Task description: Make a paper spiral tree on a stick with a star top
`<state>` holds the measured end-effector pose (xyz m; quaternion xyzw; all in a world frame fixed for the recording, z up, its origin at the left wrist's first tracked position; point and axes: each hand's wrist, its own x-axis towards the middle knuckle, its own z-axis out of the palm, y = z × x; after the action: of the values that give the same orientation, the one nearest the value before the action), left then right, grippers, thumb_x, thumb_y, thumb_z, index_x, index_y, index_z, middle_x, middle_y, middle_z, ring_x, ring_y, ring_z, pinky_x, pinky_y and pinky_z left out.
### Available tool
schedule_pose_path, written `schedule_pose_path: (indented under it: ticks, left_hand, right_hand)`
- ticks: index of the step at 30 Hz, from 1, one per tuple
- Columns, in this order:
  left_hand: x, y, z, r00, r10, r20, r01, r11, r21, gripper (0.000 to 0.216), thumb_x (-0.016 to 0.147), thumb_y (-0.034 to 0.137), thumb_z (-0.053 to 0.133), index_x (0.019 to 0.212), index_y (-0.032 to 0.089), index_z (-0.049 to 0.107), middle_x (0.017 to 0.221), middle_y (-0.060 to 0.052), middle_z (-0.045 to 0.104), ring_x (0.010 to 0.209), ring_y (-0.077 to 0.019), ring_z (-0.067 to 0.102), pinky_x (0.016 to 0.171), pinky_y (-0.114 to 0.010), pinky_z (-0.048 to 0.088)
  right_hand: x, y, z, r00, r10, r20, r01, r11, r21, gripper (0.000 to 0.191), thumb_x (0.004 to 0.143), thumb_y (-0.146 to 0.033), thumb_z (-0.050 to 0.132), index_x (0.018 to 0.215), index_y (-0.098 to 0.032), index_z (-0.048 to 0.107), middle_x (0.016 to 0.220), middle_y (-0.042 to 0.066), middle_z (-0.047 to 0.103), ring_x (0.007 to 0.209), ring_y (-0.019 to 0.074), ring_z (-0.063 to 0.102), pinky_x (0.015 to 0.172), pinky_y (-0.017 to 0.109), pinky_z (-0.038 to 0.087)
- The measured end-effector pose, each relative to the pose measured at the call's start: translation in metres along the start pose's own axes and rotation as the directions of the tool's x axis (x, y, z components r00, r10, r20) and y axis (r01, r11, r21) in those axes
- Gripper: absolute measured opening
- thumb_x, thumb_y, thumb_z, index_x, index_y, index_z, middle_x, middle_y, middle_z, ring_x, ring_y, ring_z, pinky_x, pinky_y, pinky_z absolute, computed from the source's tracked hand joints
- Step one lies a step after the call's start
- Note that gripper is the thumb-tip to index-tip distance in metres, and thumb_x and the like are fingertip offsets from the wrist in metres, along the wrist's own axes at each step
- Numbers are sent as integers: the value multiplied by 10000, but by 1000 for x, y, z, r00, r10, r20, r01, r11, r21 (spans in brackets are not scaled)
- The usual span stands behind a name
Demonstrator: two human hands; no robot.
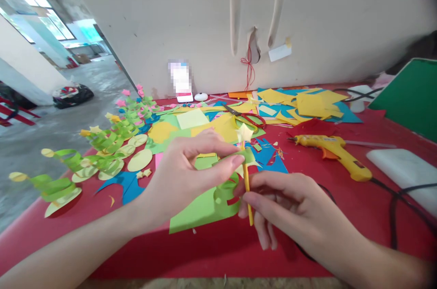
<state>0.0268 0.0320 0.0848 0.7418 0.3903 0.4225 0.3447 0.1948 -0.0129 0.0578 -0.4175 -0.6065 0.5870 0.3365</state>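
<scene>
My right hand pinches a thin yellow stick between thumb and fingers, nearly upright above the table. A light green paper strip lies around the stick's upper part, and my left hand is closed on it with thumb and index finger. Below my left thumb a green curl hangs, seemingly part of this strip. At the stick's top shows a pale yellow paper star. Under my hands lies a green paper sheet.
A yellow glue gun lies at right, its cord trailing over a white block. Red-handled scissors rest among paper scraps. Several green spiral paper pieces on oval bases line the left edge. A phone leans at the back.
</scene>
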Motion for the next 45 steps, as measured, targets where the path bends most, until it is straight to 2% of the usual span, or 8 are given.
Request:
schedule_pose_path:
  ticks: [13,22,28,31,34,37,40,45]
  left_hand:
    - [-1,-6,4,987,-82,137,93,993,-73,88,733,190,646,701,262,686,680,61,598,690,-90,534,696,-224,422]
    - [-5,-21,7,940,-243,237,271,958,-94,115,753,238,614,661,202,672,705,23,612,694,-118,527,685,-240,403]
    - [-14,-42,12,888,-396,234,435,888,-149,153,733,274,614,627,168,644,696,-5,617,695,-141,533,678,-249,411]
    - [-18,-52,13,869,-445,216,484,855,-184,156,722,301,629,651,162,630,723,-8,625,691,-134,533,649,-235,412]
    - [-21,-57,14,861,-454,231,499,843,-202,184,720,332,634,655,160,614,696,5,593,634,-110,499,590,-215,396]
    - [-23,-60,16,852,-453,263,510,833,-214,187,724,331,630,655,159,610,674,14,565,600,-96,469,564,-209,381]
    - [-24,-60,17,848,-445,287,509,835,-209,172,730,302,623,643,153,615,649,12,552,581,-97,450,565,-221,374]
    - [-24,-60,18,851,-428,305,495,847,-192,184,736,305,608,633,153,610,663,3,557,603,-112,459,582,-236,373]
  right_hand:
    - [4,-3,-4,1000,-5,-23,6,998,59,206,834,-296,488,678,-164,509,475,-34,521,414,60,511,442,153,438]
    - [12,7,-3,994,111,22,-112,992,58,203,839,-306,490,717,-146,516,483,-43,528,410,51,517,451,150,426]
    - [21,22,4,984,165,67,-158,983,-89,289,854,-392,423,773,-134,527,497,-20,550,394,80,535,394,171,428]
    - [19,19,-7,986,164,-13,-162,957,-239,289,842,-386,449,921,-134,570,497,-17,574,365,96,520,355,184,407]
    - [8,14,-40,962,56,-268,-181,865,-467,301,835,-383,470,970,-142,588,551,-1,587,445,111,546,452,218,450]
    - [-8,18,-86,827,-163,-539,-304,677,-670,210,830,-285,487,951,-147,589,940,89,619,822,183,591,771,324,451]
    - [-24,36,-128,746,-226,-626,-473,482,-738,204,822,-241,530,966,-106,581,1036,139,569,962,234,534,863,406,401]
    - [-33,67,-158,768,-157,-621,-543,355,-761,261,871,-304,496,1090,-167,537,1103,73,547,946,171,557,798,356,476]
